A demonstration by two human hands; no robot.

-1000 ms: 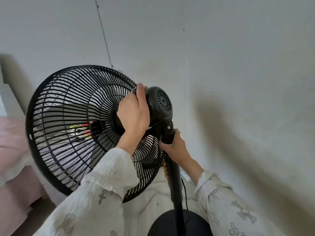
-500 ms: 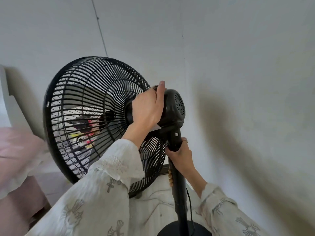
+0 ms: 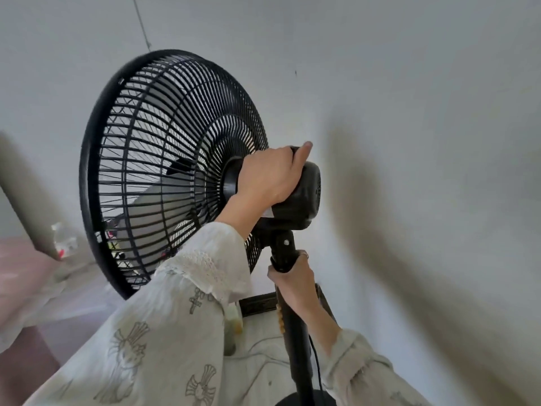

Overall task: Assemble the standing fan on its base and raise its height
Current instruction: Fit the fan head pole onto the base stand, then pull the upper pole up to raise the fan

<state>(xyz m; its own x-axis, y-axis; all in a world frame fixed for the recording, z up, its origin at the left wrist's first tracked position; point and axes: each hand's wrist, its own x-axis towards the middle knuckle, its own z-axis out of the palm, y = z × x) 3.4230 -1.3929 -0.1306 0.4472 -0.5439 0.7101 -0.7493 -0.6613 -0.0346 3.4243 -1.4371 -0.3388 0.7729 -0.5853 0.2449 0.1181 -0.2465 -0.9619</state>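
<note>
The black standing fan stands upright in front of me, its round grille [image 3: 152, 171] facing left and away. My left hand [image 3: 269, 177] wraps over the top of the black motor housing [image 3: 304, 197] behind the grille. My right hand [image 3: 292, 284] grips the black pole [image 3: 298, 350] just under the neck joint [image 3: 285, 250]. The pole runs down to the round black base [image 3: 322, 401], only partly in view at the bottom edge. A thin black cord [image 3: 317, 364] hangs beside the pole.
A pale wall [image 3: 409, 112] is close behind and to the right of the fan. A bed with pinkish bedding [image 3: 26, 276] lies at the left. A dark frame [image 3: 257, 303] and light fabric [image 3: 263, 373] sit low behind the pole.
The fan head has risen and shifted right in my view, and the grille has turned more edge-on. Both hands kept their holds on the motor housing and the pole.
</note>
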